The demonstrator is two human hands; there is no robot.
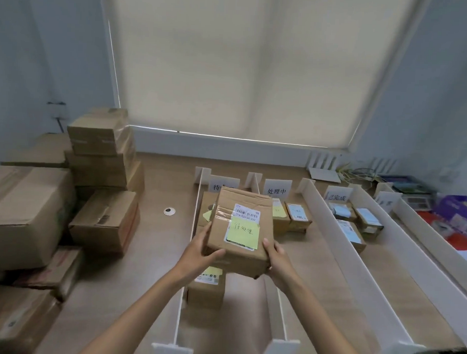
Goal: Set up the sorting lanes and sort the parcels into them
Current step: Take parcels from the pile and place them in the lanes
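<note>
I hold a cardboard parcel (241, 228) with a barcode label and a yellow handwritten note, above the leftmost sorting lane. My left hand (201, 249) grips its left side and my right hand (277, 255) grips its right front corner. Beneath it in that lane lies another parcel (207, 288) with a yellow note, and one more (207, 210) sits farther back. White foam dividers (329, 229) form several lanes on the wooden table (160, 243), each headed by a white sign (277, 189). The middle lane holds small parcels (296, 214). The right lane holds several (355, 222).
Stacked cardboard boxes (104, 176) crowd the table's left side, larger ones (19, 215) nearest me. A white cable grommet (169, 211) sits in the tabletop. Routers and cables (334, 170) lie at the back right, with colourful packages (455, 221) at the far right.
</note>
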